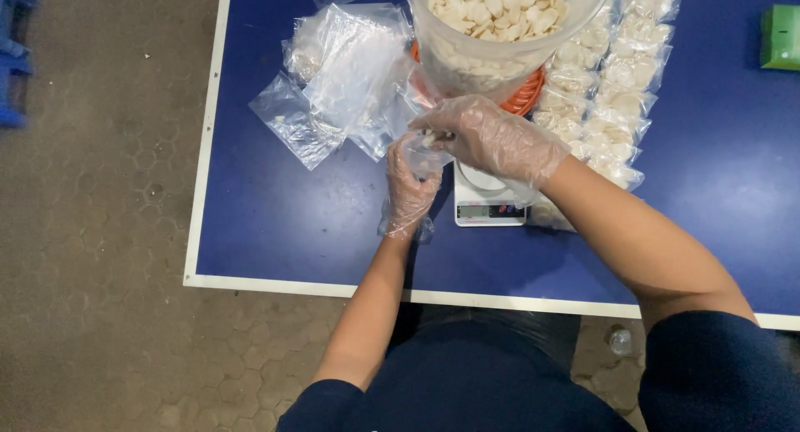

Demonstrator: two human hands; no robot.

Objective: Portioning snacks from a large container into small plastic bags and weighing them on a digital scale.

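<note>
Two gloved hands, left hand [410, 186] and right hand [487, 136], pinch one small bag [427, 144].

The single head-worn view looks steeply down from close above the near edge of the blue white-rimmed table [275, 232], taking in grey hexagon-paved floor [92, 232] at left.

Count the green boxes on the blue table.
1. The single green box sits at the table's far right edge, cut off by the frame, well apart from both gloved hands. More could lie outside the view.
</note>
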